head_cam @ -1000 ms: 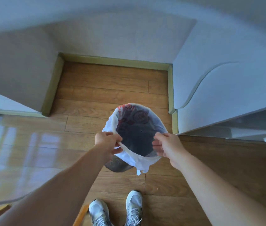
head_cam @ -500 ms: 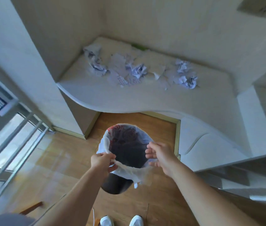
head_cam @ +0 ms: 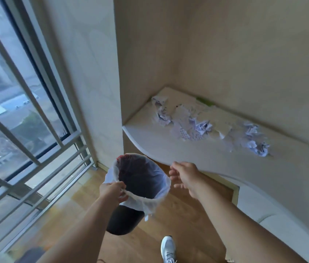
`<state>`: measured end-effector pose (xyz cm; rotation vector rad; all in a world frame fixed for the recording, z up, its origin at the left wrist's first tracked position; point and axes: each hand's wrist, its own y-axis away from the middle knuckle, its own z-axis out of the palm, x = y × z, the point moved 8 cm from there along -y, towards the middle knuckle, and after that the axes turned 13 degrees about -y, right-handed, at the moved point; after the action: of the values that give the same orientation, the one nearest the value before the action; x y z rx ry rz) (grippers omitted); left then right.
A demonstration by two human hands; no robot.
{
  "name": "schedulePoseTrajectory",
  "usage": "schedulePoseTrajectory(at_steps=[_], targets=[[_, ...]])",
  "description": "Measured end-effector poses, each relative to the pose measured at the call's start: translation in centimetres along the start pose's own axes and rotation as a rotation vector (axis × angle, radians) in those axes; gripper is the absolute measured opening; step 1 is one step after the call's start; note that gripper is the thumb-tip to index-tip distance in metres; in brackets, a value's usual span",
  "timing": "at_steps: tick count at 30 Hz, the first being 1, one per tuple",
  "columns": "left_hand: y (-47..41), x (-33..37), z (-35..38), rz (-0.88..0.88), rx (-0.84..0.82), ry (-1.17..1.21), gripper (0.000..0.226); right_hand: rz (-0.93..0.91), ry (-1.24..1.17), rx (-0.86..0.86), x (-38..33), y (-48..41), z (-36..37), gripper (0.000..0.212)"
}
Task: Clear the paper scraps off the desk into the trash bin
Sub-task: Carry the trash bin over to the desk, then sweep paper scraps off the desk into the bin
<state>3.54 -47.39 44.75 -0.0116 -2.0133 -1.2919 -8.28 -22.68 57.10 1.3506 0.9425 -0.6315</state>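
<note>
A dark trash bin (head_cam: 123, 222) lined with a white plastic bag (head_cam: 161, 194) hangs above the wooden floor. My left hand (head_cam: 112, 192) is shut on the near rim of the bag and holds the bin up. My right hand (head_cam: 185, 176) is just right of the rim, fingers loosely apart, holding nothing. Several crumpled and flat paper scraps (head_cam: 201, 127) lie across the white curved desk (head_cam: 197, 158) beyond the bin, with more balls of paper (head_cam: 259, 147) toward the right.
A tall window with metal bars (head_cam: 26, 145) fills the left side. A white wall pillar (head_cam: 96, 92) stands between window and desk. A green item (head_cam: 205, 101) lies at the desk's back edge. My white shoe (head_cam: 168, 249) is on the floor below.
My right hand has let go of the bag rim and moved off to the right. The view has swung up and left, bringing the window and desk into sight.
</note>
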Motion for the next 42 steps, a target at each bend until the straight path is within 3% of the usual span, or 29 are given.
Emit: schedulePoseTrajectory(at_steps=[6, 10, 14, 18, 22, 27, 31, 37, 40, 42], targets=[[-1.1, 2.2, -0.8, -0.021, 0.068, 0.031, 0.012, -0.028, 0.147, -0.131, -2.5, -5.4, 3.9, 0.027], [-1.5, 4.6, 0.0, -0.005, 0.116, 0.071, 0.010, -0.097, 0.309, -0.130, -6.4, -11.9, 2.7, 0.027], [-1.4, 6.1, 0.8, -0.027, 0.186, 0.073, 0.007, -0.272, 0.672, -0.132, -10.8, -19.8, 1.3, 0.058], [-2.2, 7.1, 2.0, -0.025, 0.202, 0.097, 0.012, -0.410, 0.842, -0.203, -15.5, -27.4, 2.9, 0.080], [-3.7, 7.4, 2.1, -0.041, 0.229, 0.095, 0.012, -0.457, 0.927, -0.312, -18.9, -34.0, 6.7, 0.111], [-5.7, 8.1, 1.6, 0.004, 0.227, 0.034, 0.018, -0.402, 1.260, -0.381, -20.1, -40.5, 9.9, 0.144], [-5.9, 8.2, 1.0, 0.011, 0.267, 0.001, 0.019, -0.351, 1.360, -0.435, -18.6, -43.8, 10.6, 0.138], [-5.3, 7.3, 0.8, -0.013, 0.270, 0.027, 0.008, -0.559, 1.335, -0.441, -16.9, -42.7, 10.5, 0.126], [-4.7, 7.5, 1.0, -0.003, 0.260, 0.048, 0.009, -0.595, 1.305, -0.378, -16.9, -42.0, 10.1, 0.127], [-4.7, 7.3, 1.0, -0.013, 0.259, 0.061, 0.009, -0.593, 1.305, -0.360, -16.5, -41.3, 10.2, 0.115]])
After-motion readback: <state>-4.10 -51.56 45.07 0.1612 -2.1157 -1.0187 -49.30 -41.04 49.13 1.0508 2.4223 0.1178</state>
